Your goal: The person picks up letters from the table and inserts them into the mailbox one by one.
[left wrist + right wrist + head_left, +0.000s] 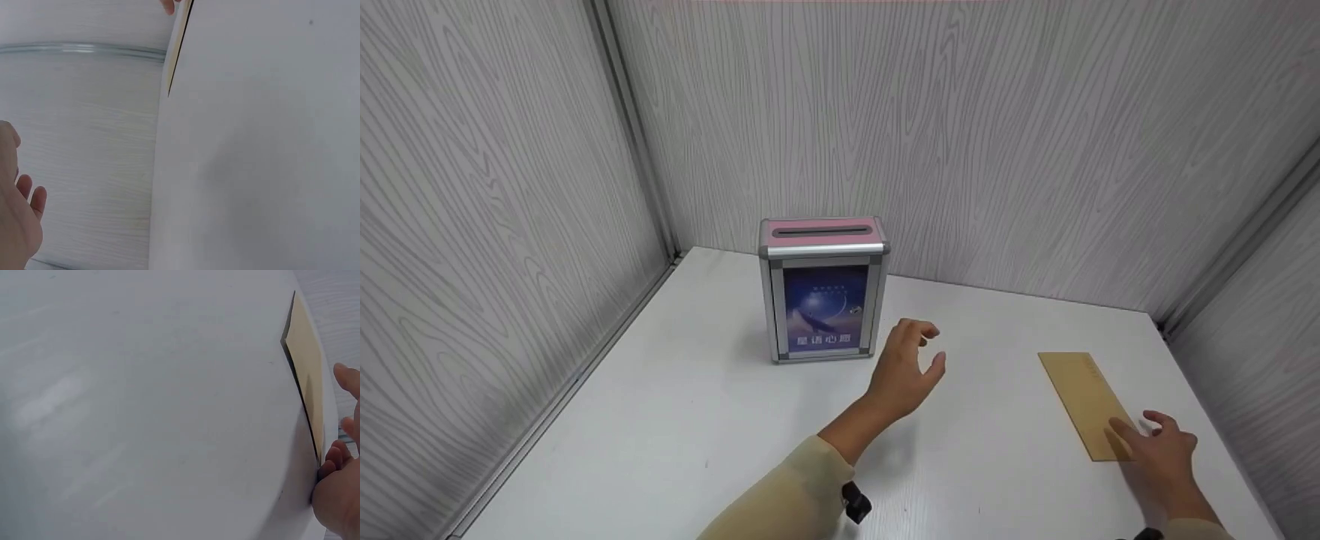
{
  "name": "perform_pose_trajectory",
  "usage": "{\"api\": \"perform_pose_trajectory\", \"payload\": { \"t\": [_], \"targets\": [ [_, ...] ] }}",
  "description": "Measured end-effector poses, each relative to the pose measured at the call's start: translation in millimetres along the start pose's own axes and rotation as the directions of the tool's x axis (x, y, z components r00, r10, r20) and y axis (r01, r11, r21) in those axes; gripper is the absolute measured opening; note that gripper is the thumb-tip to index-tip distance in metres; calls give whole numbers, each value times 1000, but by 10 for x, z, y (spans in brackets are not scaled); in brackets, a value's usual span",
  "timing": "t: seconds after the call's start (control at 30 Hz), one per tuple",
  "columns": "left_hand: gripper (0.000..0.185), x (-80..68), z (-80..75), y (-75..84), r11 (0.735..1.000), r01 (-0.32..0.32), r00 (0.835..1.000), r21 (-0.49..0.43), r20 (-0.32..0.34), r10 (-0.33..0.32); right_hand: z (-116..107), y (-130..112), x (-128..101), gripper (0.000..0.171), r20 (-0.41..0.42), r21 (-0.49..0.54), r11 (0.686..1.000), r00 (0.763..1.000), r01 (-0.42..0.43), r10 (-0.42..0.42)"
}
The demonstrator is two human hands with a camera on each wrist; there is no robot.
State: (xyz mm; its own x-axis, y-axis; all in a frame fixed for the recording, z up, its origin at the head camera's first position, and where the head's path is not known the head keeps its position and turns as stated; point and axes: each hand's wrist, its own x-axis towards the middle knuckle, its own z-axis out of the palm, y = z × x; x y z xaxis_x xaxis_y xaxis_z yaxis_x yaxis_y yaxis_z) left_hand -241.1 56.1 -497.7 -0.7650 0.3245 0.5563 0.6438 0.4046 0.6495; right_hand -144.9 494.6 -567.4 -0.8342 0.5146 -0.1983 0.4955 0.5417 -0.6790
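Worktop (pixel 975 420): white, bounded by a left wall (pixel 472 187), a far wall (pixel 997 150) and a right wall (pixel 1271 352), all pale grey with a wood-grain pattern.
Box (pixel 780 311): upright on the worktop, left of the middle and toward the far wall; silver edges, pink top with a long dark slot (pixel 823 232).
Box front: blue and violet picture (pixel 821 322) with a thin bright arc and pale lettering along the bottom; small lock (pixel 855 310) on the right side.
Envelope (pixel 1076 397): brown and long, on the right part of the worktop, well apart from the box; slanting from far left to near right, faint print at the far end.
Left hand (pixel 901 371): raised over the worktop, just right of the box's lower front; released, with thumb and fingers loosely bent and apart.
Right hand (pixel 1164 450): at the near right end of the envelope, thumb over it in the head view; released, thumb and fingers spread; bent lower fingers close against that end in the right wrist view, contact hard to tell.
Sleeves: beige on both forearms; small black object (pixel 856 502) beside the left cuff (pixel 829 465).
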Motion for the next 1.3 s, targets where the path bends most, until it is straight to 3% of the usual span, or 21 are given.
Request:
{"api": "perform_pose_trajectory", "payload": {
  "t": [0.23, 0.53, 0.87, 1.0, 1.17, 1.3],
  "targets": [
    [51, 102, 541, 119, 991, 104, 986, -84, 138, -92, -101, 62, 60, 115, 92, -109, 994, 996, 21, -11],
    [65, 180, 1088, 145, 975, 223, 944, -25, 254, -209, -120, 26, 2, 122, 152, -87, 996, 988, 28, -15],
    [64, 399, 1642, 195, 960, 277, 908, 47, 313, -278, -125, -14, 7, 105, 111, -92, 994, 993, 57, -46],
    [61, 438, 1813, 163, 950, 298, 878, 96, 362, -312, -56, 9, 10, 101, 98, -89, 994, 994, 55, -47],
    [56, 497, 1974, 81, 952, 272, 835, 143, 456, -307, -1, 37, 36, 100, 94, -78, 994, 993, 78, -71],
    [51, 567, 2120, 92, 954, 256, 818, 158, 491, -301, -52, 83, 31, 102, 90, -82, 994, 994, 76, -69]
  ]
}}
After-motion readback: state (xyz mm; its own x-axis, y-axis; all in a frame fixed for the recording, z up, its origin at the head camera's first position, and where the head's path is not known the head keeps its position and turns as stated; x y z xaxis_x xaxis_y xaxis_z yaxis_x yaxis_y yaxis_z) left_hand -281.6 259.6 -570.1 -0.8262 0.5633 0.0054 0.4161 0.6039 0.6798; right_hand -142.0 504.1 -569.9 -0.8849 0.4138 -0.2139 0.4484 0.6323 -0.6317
